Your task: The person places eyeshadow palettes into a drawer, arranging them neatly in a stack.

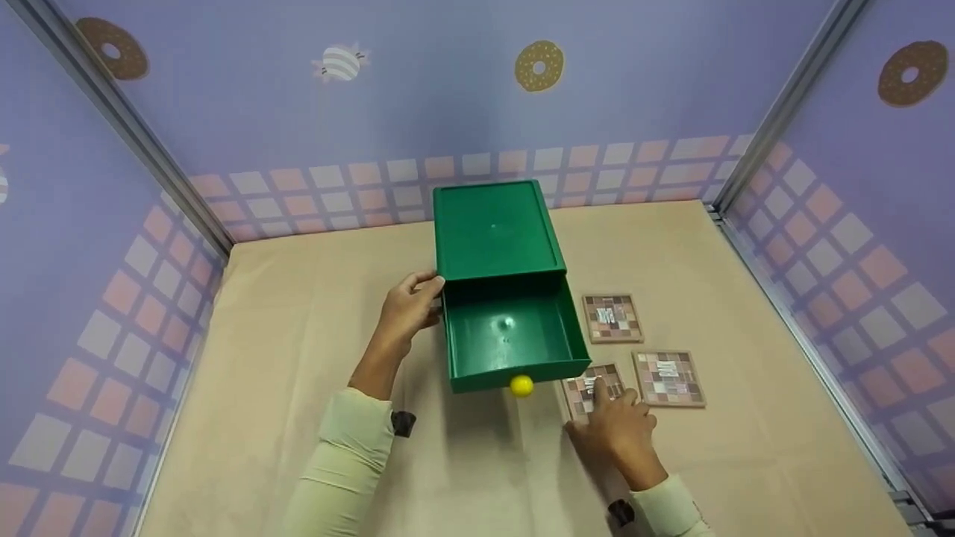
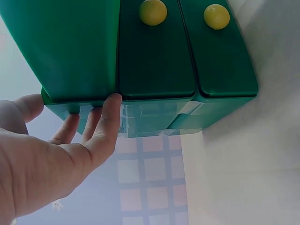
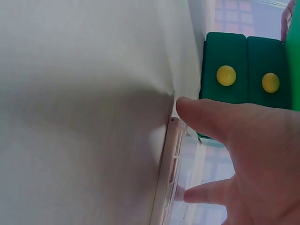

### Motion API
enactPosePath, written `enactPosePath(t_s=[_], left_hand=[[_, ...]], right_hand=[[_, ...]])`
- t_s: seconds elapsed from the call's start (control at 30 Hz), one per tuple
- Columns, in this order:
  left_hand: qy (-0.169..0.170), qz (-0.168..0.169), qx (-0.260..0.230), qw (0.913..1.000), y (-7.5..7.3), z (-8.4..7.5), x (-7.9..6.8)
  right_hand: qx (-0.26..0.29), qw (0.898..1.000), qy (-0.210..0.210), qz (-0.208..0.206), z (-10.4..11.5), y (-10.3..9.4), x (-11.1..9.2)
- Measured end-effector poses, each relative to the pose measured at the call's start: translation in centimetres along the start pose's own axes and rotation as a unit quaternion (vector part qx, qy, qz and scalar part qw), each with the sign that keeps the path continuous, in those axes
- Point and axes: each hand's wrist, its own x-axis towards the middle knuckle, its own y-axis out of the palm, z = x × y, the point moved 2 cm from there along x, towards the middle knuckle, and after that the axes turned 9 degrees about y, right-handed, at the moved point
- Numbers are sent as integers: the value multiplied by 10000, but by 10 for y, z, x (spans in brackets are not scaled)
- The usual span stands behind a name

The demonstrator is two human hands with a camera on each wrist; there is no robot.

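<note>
A green drawer cabinet [image 1: 496,231] stands on the table with its top drawer [image 1: 515,335] pulled out, the inside bare and a yellow round knob [image 1: 521,385] on its front. My left hand [image 1: 410,302] touches the cabinet's left side near the front corner. In the left wrist view, its fingertips rest on the side wall and the thumb lies at the top edge. My right hand [image 1: 619,429] reaches over an eyeshadow palette [image 1: 578,395], partly covering it. The right index finger lies over its lid; the thumb [image 3: 201,112] is by the palette's edge [image 3: 171,154].
Two more eyeshadow palettes, one [image 1: 612,318] beside the cabinet and another [image 1: 669,379] farther right, lie flat on the beige cloth [image 1: 313,335]. Below the pulled-out drawer are two closed drawers with yellow knobs [image 2: 216,17]. Patterned purple walls [image 1: 440,89] enclose the table.
</note>
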Motion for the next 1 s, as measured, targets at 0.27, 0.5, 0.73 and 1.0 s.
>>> enactPosePath(t_s=[0.27, 0.5, 0.73, 1.0], left_hand=[[-57, 12, -13, 10000, 0, -2, -2], [-134, -34, 10, 9999, 0, -2, -1], [-105, -21, -6, 9999, 1, -1, 0], [-66, -29, 21, 10000, 0, -1, 1]], right_hand=[[21, 10000, -62, -34, -3, 1, 2], [295, 9992, -130, -239, -8, 2, 4], [609, 9931, -524, -860, -11, -19, 8], [1270, 9824, -662, -1201, -13, -70, 16]])
